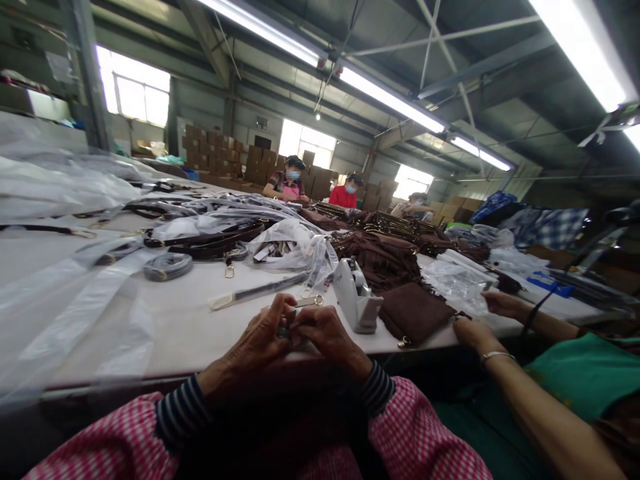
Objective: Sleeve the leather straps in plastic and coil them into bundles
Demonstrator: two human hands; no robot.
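My left hand (257, 340) and my right hand (333, 337) meet at the near edge of the table, fingers closed and pressed together. Between the fingertips is something small and greyish, mostly hidden, so its kind cannot be made out. Just beyond my fingers lies a light strip with a gold ring (319, 300) at its end. A strap in a clear sleeve (265, 288) lies behind my left hand. To the right of my right hand stands a white tape dispenser (355, 297), and a brown fabric pouch (417, 313) lies beside it.
A co-worker's hand (475, 335) touches the brown pouch's corner at right. Coiled straps (167, 265), a plastic bag of small parts (285, 243) and stacked brown pouches (377, 257) cover the table's middle. Plastic sleeves (80, 320) spread at left. Other people work at the far side.
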